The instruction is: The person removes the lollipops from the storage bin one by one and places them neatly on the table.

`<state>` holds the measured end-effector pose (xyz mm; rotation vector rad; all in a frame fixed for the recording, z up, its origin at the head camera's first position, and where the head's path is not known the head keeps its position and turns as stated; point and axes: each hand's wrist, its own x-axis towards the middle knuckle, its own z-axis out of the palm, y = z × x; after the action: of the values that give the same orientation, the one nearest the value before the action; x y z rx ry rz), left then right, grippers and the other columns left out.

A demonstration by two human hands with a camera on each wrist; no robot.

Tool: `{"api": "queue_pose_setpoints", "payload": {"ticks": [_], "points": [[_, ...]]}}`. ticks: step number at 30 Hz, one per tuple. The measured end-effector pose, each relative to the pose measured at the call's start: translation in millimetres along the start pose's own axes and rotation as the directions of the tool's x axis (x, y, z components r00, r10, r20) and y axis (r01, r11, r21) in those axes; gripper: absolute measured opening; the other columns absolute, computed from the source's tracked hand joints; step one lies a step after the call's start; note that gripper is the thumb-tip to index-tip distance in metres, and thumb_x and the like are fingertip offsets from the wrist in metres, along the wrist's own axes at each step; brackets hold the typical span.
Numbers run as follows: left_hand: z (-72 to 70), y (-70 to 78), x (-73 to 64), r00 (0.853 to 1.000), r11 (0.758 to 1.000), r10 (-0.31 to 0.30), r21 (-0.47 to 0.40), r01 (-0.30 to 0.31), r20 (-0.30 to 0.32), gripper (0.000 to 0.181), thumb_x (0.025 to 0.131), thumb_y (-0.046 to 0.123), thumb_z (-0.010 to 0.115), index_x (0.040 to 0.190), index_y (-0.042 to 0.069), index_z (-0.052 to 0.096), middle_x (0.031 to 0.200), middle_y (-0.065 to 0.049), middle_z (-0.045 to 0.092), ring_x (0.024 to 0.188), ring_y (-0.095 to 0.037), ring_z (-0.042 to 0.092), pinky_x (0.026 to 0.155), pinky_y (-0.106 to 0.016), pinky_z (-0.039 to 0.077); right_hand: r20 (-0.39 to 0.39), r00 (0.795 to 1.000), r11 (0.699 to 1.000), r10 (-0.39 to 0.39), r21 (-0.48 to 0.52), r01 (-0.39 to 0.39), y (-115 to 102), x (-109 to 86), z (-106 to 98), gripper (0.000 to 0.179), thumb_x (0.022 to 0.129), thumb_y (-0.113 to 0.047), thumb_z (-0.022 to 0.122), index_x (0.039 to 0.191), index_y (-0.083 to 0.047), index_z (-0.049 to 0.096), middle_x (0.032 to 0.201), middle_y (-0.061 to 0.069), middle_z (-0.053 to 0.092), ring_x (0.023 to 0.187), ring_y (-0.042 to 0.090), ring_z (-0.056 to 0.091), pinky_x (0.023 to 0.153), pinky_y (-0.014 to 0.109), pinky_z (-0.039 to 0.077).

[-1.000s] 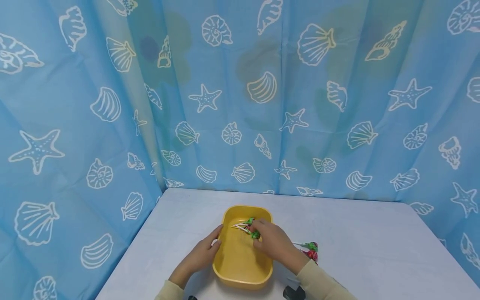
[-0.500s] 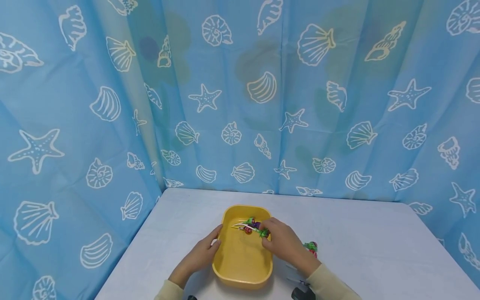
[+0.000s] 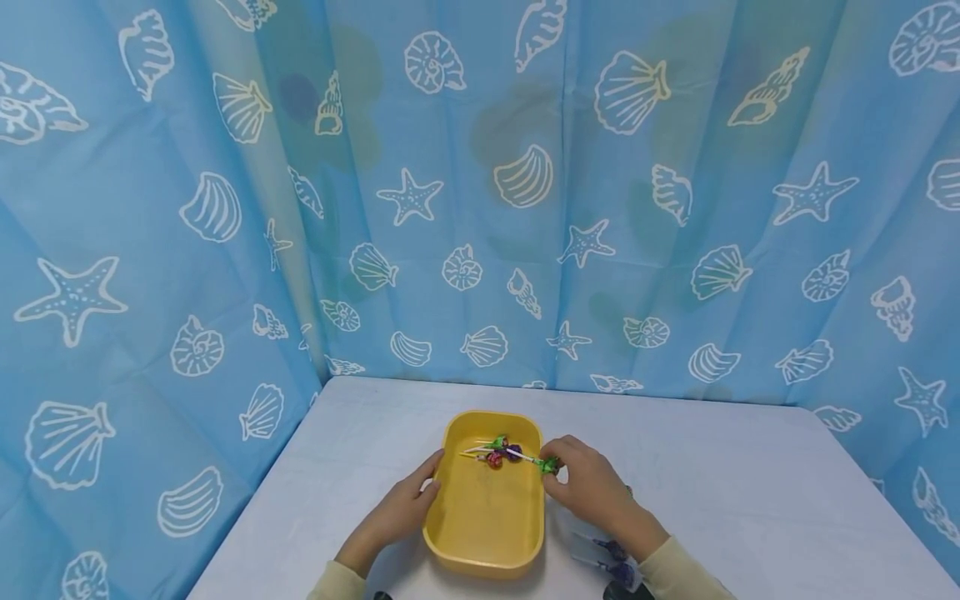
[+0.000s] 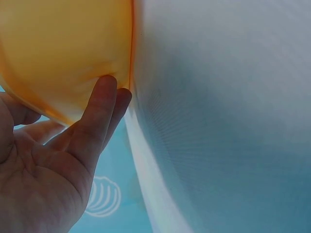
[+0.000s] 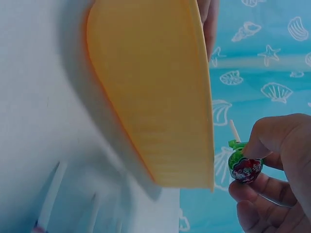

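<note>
My right hand pinches a green and red wrapped lollipop between thumb and fingers, at the right rim of the yellow tray. Its white stick points left over the tray. Several lollipops lie at the far end inside, among them a red one and a purple one. At the tray's left side is my left hand. In the left wrist view its straight fingers rest against the outer wall, with the thumb close to the rim.
More lollipops with dark purple wrappers lie on the white tabletop right of the tray, partly behind my right forearm. A blue curtain printed with shells surrounds the table at the back and sides.
My right hand has moved right, from over the tray's far end to its right rim, carrying the green lollipop. The purple lollipops on the table have come into view. The left hand has stayed put.
</note>
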<state>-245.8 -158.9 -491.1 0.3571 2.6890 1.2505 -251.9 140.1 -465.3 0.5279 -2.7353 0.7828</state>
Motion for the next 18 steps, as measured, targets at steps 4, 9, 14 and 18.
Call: {"api": "queue_pose_setpoints", "payload": {"ticks": [4,9,14,18], "points": [[0.9,-1.0,1.2,1.0,1.0,-0.008,0.0,0.008,-0.002,0.052,0.109,0.019,0.044,0.159,0.009,0.034,0.157,-0.02,0.041,0.144,-0.042,0.037,0.116,-0.062,0.03,-0.018,1.0,1.0,0.023,0.002,-0.023,6,-4.9,-6,0.023,0.08,-0.007,0.076,0.097,-0.02,0.069,0.089,-0.013,0.058,0.08,0.005,0.056,0.073,0.027,0.057],[0.7,-1.6,1.3,1.0,1.0,-0.004,-0.003,0.004,0.005,0.052,0.109,0.019,0.045,0.159,0.009,0.034,0.157,-0.02,0.04,0.144,-0.042,0.037,0.115,-0.062,0.03,-0.024,0.997,0.998,0.067,0.012,-0.066,17,-10.3,-12,0.023,0.08,-0.006,0.074,0.098,-0.019,0.069,0.091,-0.012,0.06,0.083,0.01,0.06,0.076,0.031,0.057],[0.4,-1.7,1.3,1.0,1.0,-0.003,-0.008,0.003,0.015,0.052,0.109,0.02,0.045,0.159,0.009,0.034,0.158,-0.019,0.039,0.144,-0.042,0.036,0.115,-0.062,0.031,-0.043,0.995,0.996,0.085,-0.013,-0.086,30,-15.8,-19,0.025,0.079,-0.004,0.073,0.101,-0.015,0.07,0.094,-0.008,0.062,0.085,0.014,0.062,0.077,0.034,0.057],[-0.1,-1.4,1.2,1.0,1.0,0.002,-0.008,-0.002,0.012,0.052,0.109,0.019,0.044,0.159,0.008,0.033,0.158,-0.02,0.039,0.144,-0.042,0.036,0.116,-0.061,0.03,-0.055,0.994,0.995,0.093,-0.033,-0.095,40,-20.7,-26,0.027,0.079,-0.004,0.072,0.105,-0.011,0.071,0.096,-0.004,0.065,0.086,0.017,0.064,0.078,0.038,0.058]]}}
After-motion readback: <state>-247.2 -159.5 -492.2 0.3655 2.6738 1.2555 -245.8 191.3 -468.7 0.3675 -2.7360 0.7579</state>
